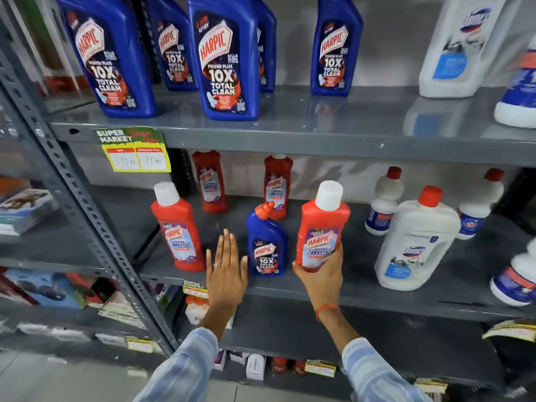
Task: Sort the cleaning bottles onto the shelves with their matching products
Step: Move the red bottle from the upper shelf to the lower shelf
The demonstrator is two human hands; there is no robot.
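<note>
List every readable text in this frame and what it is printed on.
"HARPIC POWER PLUS 10X TOTAL CLEAN": large blue bottles, small blue bottle.
"HARPIC BATHROOM CLEANER": red bottle in right hand, other red bottles.
"SUPER MARKET", "150 Rs", "75 Rs": yellow shelf tag.
"Domex": white jug, blurred.
Fine print, lower-shelf tags: unreadable.

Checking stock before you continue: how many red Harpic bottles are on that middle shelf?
4: front left, two at the back, and one gripped by the right hand at the front. None looks hidden.
</note>
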